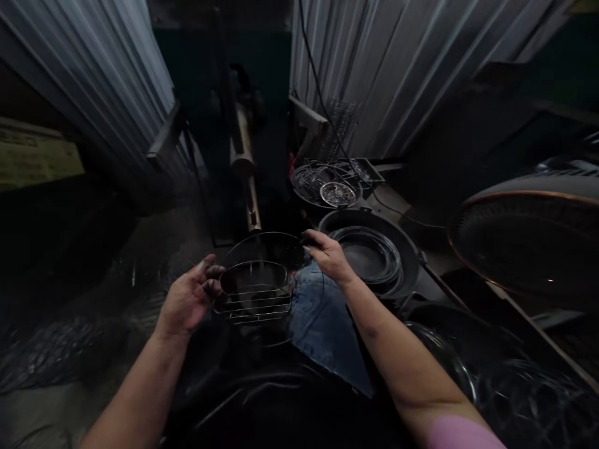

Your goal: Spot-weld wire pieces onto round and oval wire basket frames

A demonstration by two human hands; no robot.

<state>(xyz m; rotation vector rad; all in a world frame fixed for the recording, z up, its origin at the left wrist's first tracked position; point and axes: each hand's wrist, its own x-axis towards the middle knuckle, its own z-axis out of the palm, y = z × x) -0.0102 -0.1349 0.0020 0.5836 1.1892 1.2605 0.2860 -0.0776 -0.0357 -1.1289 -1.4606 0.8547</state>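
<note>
Between my hands is a small round wire rack (255, 303), a ring crossed by several parallel wires. My left hand (187, 296) has its fingers curled at the rack's left edge, thumb toward the top, and appears to grip it there. A wider thin wire ring (264, 233) stands around and behind the rack, running to the right. On that wider ring's upper right side, my right hand (327, 254) pinches with thumb and fingertips. Whether rack and wider ring are joined is too dark to tell. Blue denim cloth (322, 324) lies below my right hand.
A dark pan (412, 252) with a coil of wire rings (390, 274) stands to the right. Behind it, a basin holds more wire rings (309, 181) and a small dish of metal pieces (337, 194). A metal machine arm (243, 165) rises ahead. A large round guard (524, 193) is at far right.
</note>
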